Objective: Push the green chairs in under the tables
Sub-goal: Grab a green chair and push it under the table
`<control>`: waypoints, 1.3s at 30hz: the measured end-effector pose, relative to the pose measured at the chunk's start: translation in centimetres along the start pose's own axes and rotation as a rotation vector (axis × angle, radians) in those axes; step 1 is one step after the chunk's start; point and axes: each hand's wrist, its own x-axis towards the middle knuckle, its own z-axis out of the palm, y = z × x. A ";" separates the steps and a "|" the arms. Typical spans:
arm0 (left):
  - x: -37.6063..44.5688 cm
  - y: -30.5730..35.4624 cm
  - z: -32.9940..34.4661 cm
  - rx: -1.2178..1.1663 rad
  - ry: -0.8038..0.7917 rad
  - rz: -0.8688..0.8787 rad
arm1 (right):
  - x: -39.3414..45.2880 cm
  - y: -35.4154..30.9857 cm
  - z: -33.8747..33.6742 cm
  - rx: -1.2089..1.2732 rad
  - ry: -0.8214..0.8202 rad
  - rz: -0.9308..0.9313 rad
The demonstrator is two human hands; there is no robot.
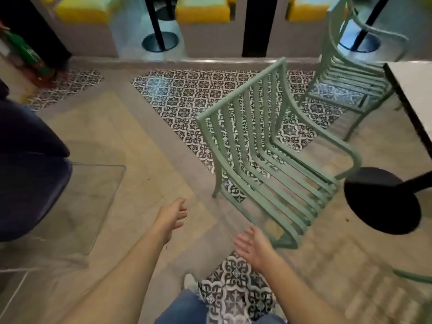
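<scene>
A pale green slatted metal chair (264, 146) stands on the floor at centre right, its seat facing the white table (413, 94) at the right edge. A second green chair (346, 76) stands farther back, close beside that table's far end. My left hand (173, 218) hangs open over the floor, well left of the near chair. My right hand (252, 246) is open, palm up, just short of the near chair's front corner and not touching it. Both hands hold nothing.
The table's black round base (383, 199) sits on the floor right of the near chair. A glass-topped table (77, 206) and a dark seat (28, 164) are at left. Yellow benches (201, 10) and black pedestal bases (160, 42) line the back. My leg in jeans (184, 307) is below.
</scene>
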 end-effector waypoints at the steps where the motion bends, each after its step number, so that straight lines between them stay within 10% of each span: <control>1: 1.2 0.9 -2.0 -0.037 -0.020 -0.010 | 0.3 0.0 2.8 0.034 -0.008 -0.001; 22: 25.2 32.8 -17.4 -0.012 -0.230 0.078 | 11.8 -19.9 43.5 0.497 -0.095 -0.014; 39: 42.4 60.2 7.9 0.873 -0.841 0.374 | 19.2 -43.4 43.5 1.295 0.292 -0.272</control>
